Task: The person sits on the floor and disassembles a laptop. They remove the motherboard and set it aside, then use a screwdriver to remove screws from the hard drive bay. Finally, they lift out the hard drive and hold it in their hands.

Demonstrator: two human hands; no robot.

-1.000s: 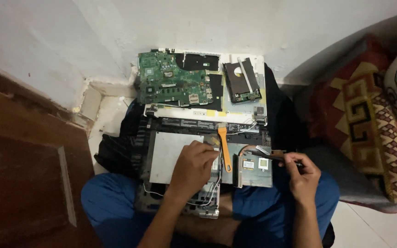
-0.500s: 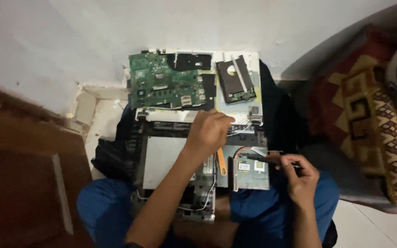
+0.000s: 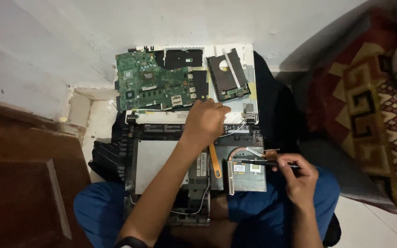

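Screwdriver (image 3: 263,162) in right hand (image 3: 299,177), left hand (image 3: 205,120) apart

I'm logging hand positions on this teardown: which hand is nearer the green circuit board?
Left. The left hand sits just below and right of the green circuit board; the right hand, pinching a thin dark tool, is much farther down-right.
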